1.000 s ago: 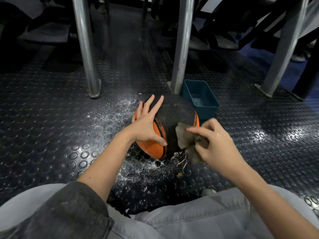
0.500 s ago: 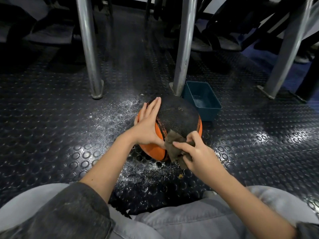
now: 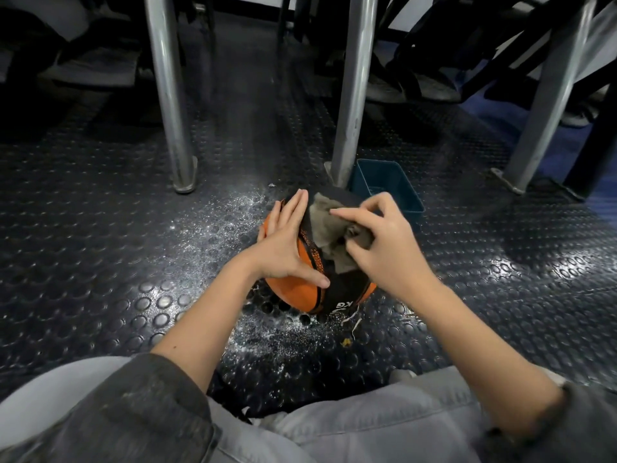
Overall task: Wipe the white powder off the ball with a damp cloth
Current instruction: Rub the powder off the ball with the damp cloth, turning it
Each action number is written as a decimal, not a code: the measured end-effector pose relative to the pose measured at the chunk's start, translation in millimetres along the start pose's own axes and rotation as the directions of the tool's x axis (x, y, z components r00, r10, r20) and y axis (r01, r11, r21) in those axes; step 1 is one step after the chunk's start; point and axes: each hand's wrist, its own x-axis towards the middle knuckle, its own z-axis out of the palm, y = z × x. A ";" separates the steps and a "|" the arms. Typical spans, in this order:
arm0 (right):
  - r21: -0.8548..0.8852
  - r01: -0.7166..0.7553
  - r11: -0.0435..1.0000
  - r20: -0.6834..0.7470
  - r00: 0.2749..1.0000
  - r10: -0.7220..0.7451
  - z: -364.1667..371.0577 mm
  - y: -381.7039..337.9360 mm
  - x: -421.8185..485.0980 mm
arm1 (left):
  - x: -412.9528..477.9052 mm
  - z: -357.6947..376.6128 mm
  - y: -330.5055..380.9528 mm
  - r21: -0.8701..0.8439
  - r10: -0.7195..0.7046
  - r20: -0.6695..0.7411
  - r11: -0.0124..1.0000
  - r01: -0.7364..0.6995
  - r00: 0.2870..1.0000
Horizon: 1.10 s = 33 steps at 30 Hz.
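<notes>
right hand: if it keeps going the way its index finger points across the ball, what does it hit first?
Probably the left hand. The right hand, pinching the cloth, points left over the ball, and the left hand's fingers lie flat on the ball just ahead.

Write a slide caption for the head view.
Left hand steadies an orange-and-black ball on the floor while the right hand presses a grey cloth onto its top; white powder scattered around.
</notes>
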 end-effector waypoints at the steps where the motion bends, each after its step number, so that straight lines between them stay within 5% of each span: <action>1: -0.022 -0.010 1.000 0.024 1.000 0.010 8.9 0.5 2.1 | -0.9 -1.1 0.8 -0.006 -0.005 0.010 1.000 0.005 1.000; 8: -0.145 0.243 0.959 0.232 0.951 -0.206 26.3 15.1 -44.5 | -0.1 -4.3 4.6 -0.116 -0.025 -0.018 0.993 0.023 1.000; 12: -0.229 0.315 0.921 0.448 0.874 -0.187 43.9 25.4 -88.2 | 1.8 -0.1 5.8 -0.273 -0.042 -0.072 0.962 0.020 0.997; 16: -0.042 0.277 0.960 0.345 0.906 -0.247 18.5 7.0 -63.0 | 5.1 4.0 1.1 -0.295 -0.030 -0.112 0.955 -0.004 0.993; 21: -0.120 0.177 0.977 0.038 0.984 -0.174 6.0 10.7 -3.1 | 4.2 6.0 1.4 -0.330 -0.023 -0.130 0.944 -0.022 0.991; 24: -0.140 0.123 0.983 0.050 0.992 -0.117 15.9 23.7 -13.1 | 4.3 7.7 2.3 -0.319 -0.008 -0.129 0.947 -0.034 0.992; 31: -0.151 0.284 0.947 0.263 0.935 -0.238 18.6 29.1 -68.7 | 5.3 12.4 6.9 -0.285 0.025 -0.140 0.956 -0.064 0.990; 33: -0.090 0.274 0.957 0.226 0.942 -0.248 13.8 26.6 -68.3 | 5.8 14.4 6.1 -0.276 0.023 -0.154 0.959 -0.065 0.988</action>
